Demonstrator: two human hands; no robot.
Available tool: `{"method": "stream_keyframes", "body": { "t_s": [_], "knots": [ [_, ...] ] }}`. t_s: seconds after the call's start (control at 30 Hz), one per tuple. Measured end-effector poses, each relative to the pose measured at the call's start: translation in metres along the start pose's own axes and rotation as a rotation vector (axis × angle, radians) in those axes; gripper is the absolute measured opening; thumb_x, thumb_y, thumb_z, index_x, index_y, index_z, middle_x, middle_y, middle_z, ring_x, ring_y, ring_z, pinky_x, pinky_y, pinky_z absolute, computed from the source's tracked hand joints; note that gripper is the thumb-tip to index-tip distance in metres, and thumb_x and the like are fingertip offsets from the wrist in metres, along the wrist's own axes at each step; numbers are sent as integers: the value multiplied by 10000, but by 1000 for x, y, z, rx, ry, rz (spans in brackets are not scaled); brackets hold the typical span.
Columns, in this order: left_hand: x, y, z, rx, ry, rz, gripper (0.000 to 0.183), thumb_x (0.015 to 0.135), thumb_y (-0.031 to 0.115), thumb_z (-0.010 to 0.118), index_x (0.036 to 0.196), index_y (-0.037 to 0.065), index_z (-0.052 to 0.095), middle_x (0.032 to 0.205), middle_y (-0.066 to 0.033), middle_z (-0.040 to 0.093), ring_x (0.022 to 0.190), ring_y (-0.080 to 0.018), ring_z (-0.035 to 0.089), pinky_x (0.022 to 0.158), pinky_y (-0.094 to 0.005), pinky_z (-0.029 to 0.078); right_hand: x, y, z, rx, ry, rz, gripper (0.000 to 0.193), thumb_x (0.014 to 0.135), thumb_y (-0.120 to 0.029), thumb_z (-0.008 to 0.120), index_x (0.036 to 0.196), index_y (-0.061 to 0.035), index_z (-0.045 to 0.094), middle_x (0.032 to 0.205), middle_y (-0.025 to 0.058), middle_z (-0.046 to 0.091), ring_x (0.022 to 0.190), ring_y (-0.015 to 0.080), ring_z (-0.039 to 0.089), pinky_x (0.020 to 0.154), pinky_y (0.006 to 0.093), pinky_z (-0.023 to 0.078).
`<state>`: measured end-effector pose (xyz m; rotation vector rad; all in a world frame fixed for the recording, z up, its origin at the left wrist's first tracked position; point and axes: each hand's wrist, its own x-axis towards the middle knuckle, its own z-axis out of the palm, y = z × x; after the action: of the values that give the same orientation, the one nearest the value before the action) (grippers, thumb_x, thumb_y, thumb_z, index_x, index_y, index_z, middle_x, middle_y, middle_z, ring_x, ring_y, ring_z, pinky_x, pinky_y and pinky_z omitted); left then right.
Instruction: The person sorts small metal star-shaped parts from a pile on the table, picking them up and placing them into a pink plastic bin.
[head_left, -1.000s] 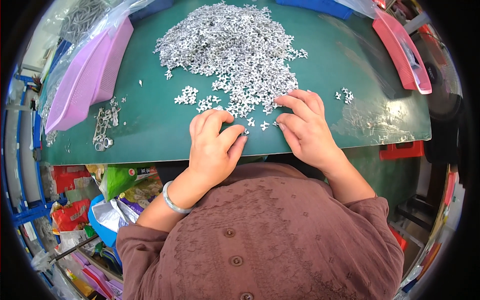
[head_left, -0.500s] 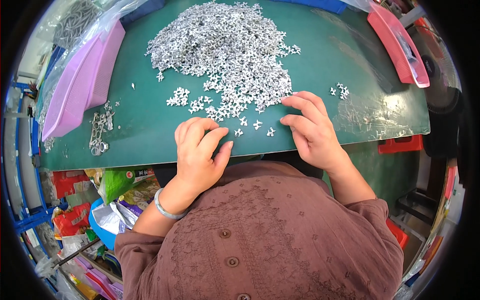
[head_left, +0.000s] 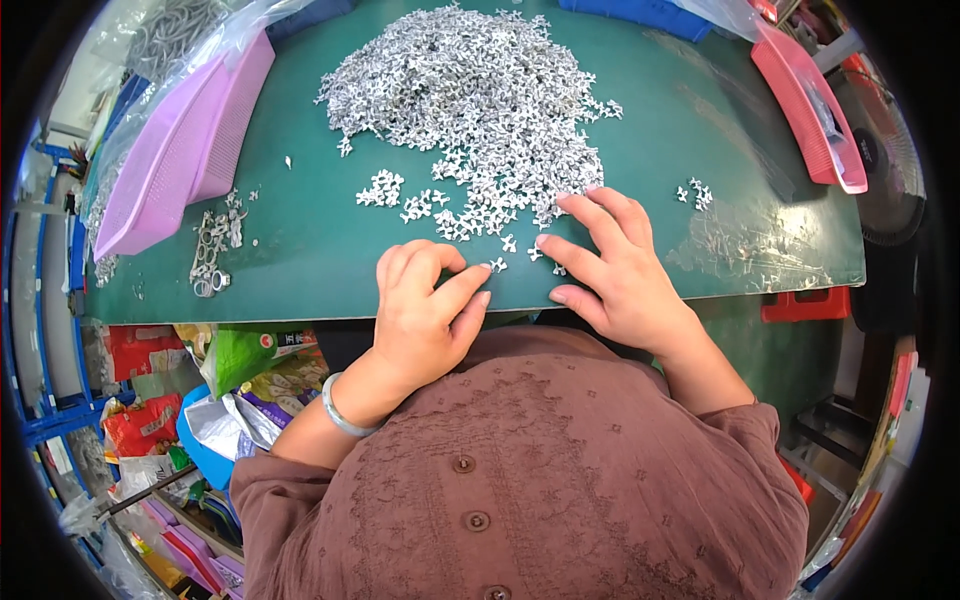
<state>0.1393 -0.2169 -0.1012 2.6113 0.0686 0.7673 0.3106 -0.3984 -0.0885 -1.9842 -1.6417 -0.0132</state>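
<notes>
A large heap of small silvery-white metal pieces [head_left: 465, 85], each with several stubby arms, spreads toward me over the green table. My left hand [head_left: 422, 300] is at the table's near edge, its index fingertip beside or touching a single loose piece [head_left: 499, 265]. Its thumb and index finger are apart, the other fingers bent. Over the right side of the heap's near end reaches my right hand [head_left: 625, 270], fingers spread. Its middle fingertips meet the heap; its index finger is by another loose piece [head_left: 535, 254]. A further piece is partly hidden under that hand.
Lilac plastic baskets [head_left: 215, 135] stand at the left, a pink basket [head_left: 800, 105] at the far right. Metal rings and scraps [head_left: 212, 250] lie near the lilac baskets. Small clusters sit left of the heap [head_left: 380, 190] and at right [head_left: 700, 192]. Bags [head_left: 240, 355] are below the table.
My right hand's index finger and thumb have come left and down over the loose pieces. My left hand has shifted right, toward one loose piece. The whole view has also shifted slightly.
</notes>
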Motion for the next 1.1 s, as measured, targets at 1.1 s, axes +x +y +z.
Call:
{"method": "stream_keyframes", "body": {
  "t_s": [1.1],
  "knots": [
    [19,-4,10,96,-30,-55,369,750,119,755,1107,51,685,1058,-102,573,1014,-291,535,922,-433,366,14,14,6,-53,70,12,222,822,-120,715,1037,-81,674,1407,134,467,1375,426,331,1122,629,240]
  ]
}}
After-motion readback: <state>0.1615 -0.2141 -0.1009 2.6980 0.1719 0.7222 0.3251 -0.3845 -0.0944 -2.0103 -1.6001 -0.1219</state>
